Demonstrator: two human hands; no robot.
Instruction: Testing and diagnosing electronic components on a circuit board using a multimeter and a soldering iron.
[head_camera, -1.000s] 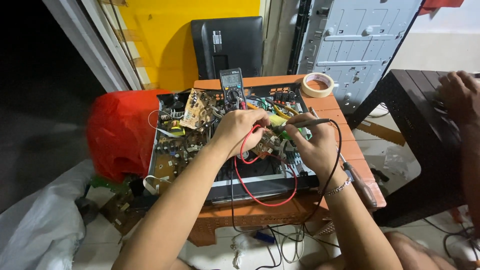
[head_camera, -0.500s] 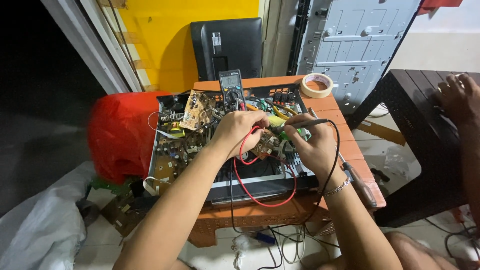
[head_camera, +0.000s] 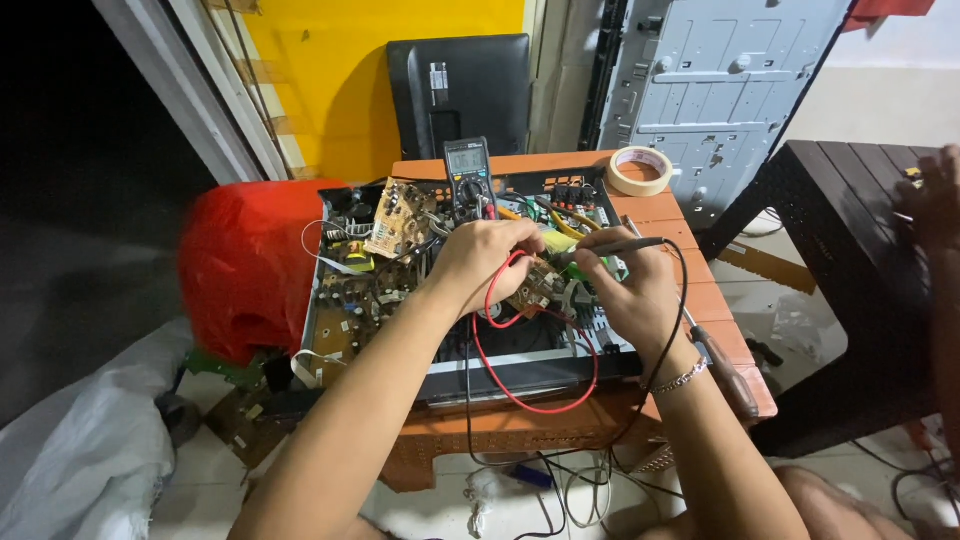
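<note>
An opened electronics chassis (head_camera: 400, 300), packed with circuit boards, lies on a small orange table (head_camera: 700, 300), with a red plastic bag (head_camera: 245, 270) against its left side. A digital multimeter (head_camera: 468, 175) stands propped at the back. The left hand (head_camera: 485, 262) is closed around the red probe, whose red lead (head_camera: 510, 385) loops forward; the right hand (head_camera: 630, 290) pinches the black probe (head_camera: 600, 250), tip down among the components. Good practice here, I judge: keep both tips steady on separate contacts, fingers behind the guards, and glance up at the meter without shifting pressure.
</note>
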